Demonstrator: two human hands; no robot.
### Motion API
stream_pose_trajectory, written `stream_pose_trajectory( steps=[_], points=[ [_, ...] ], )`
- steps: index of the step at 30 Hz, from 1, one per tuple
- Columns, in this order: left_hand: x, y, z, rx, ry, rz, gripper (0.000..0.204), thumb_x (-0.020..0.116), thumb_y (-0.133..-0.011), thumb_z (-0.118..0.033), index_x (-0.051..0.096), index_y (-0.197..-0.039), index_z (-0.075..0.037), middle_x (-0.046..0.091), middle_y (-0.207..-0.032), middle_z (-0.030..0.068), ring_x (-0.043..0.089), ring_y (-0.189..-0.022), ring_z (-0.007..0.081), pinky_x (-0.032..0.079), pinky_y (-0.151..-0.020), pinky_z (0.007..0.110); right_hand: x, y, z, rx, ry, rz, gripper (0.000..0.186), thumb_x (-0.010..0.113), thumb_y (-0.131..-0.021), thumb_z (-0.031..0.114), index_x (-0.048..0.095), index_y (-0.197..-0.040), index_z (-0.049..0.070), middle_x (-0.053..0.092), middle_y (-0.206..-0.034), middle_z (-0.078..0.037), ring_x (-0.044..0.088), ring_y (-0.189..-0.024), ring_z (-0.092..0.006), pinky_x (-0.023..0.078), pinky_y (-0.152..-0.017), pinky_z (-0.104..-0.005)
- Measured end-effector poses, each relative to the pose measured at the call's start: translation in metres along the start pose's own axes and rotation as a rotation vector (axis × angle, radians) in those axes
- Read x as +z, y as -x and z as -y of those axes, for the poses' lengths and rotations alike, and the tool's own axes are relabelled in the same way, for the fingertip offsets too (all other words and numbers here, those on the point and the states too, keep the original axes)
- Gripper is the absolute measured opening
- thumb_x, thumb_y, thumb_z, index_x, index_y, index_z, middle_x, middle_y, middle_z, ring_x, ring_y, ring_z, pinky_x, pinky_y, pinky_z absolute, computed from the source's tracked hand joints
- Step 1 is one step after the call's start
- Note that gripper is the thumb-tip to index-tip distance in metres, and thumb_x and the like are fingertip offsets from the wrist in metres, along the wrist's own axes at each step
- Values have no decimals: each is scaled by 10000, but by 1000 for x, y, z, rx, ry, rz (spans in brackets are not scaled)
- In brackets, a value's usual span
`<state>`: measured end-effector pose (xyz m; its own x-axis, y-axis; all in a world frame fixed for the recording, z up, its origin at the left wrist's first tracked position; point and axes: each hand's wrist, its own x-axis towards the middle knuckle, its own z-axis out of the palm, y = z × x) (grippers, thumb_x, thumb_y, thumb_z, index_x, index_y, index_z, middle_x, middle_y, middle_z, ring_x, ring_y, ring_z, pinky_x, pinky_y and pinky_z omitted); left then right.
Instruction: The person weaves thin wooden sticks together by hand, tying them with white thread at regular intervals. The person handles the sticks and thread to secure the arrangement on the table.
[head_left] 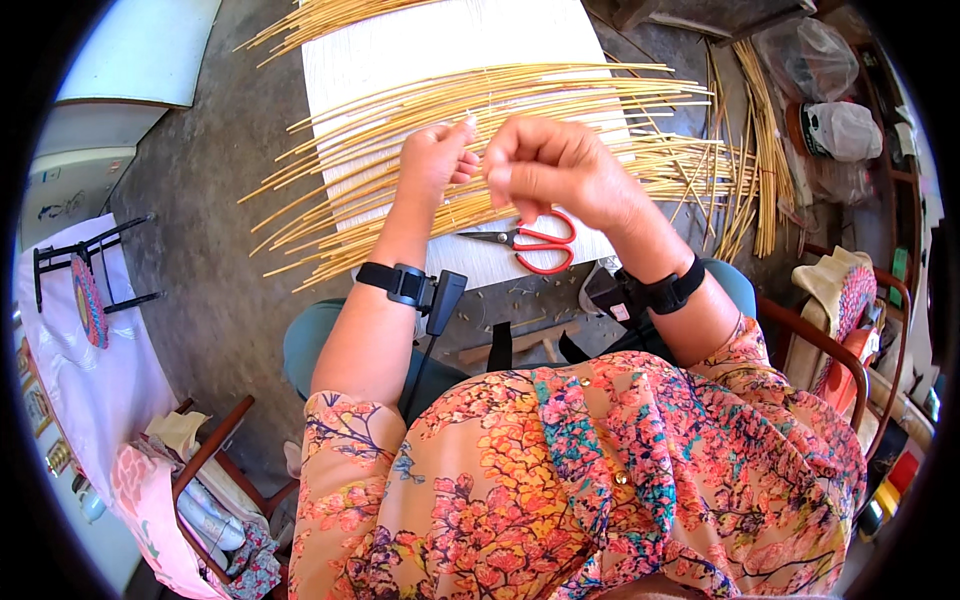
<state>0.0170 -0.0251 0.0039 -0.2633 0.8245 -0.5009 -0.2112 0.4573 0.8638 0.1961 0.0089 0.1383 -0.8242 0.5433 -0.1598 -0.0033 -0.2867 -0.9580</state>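
A broad row of slender straw-coloured stalks (665, 165) lay across the white panel (460, 40) in the upper centre of the frame, so the laying-out looked well along; the ends splayed unevenly, and a loose bundle (768, 170) at upper right seemed left outside the row. The left hand (440, 160) and right hand (550, 170) were over the row's middle, fingers curled; whether either gripped anything could not be told. Stalks lay beneath both, red-handled scissors (514, 238) just below the right hand
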Motion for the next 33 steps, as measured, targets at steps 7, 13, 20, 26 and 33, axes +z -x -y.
stream_pose_trajectory(
  steps=[7,13,20,26,33],
  points=[
    [4,1,9,67,-74,126,188,707,-814,-183,657,-794,-3,639,-663,81,598,-537,128,500,-478,238,4,7,-8,106,-54,287,52,615,-878,32,606,-927,22,631,-756,-34,558,-587,-60,439,-515,-193],
    [2,-3,10,10,-180,125,114,665,-815,-118,646,-799,-6,641,-665,72,595,-540,112,486,-475,237,1,6,-9,150,-53,388,60,624,-866,27,605,-922,19,620,-741,-23,555,-576,-57,436,-512,-197],
    [6,0,7,80,-186,112,102,665,-809,-96,642,-814,4,640,-668,75,589,-539,111,487,-479,234,-8,1,-16,137,-64,356,51,620,-878,64,608,-908,24,618,-738,-20,577,-623,-61,443,-517,-200],
    [5,-4,10,82,-172,120,102,659,-813,-93,646,-809,8,642,-666,75,588,-539,104,488,-482,231,-10,0,-16,112,-72,308,59,630,-870,83,619,-893,29,620,-742,-14,595,-662,-60,443,-511,-201],
    [6,2,2,116,-302,90,103,646,-817,-98,655,-808,4,646,-655,70,599,-538,102,493,-486,231,-10,-1,-16,133,-66,310,44,627,-864,70,626,-886,31,620,-747,-12,600,-671,-60,444,-511,-199]
  ],
)
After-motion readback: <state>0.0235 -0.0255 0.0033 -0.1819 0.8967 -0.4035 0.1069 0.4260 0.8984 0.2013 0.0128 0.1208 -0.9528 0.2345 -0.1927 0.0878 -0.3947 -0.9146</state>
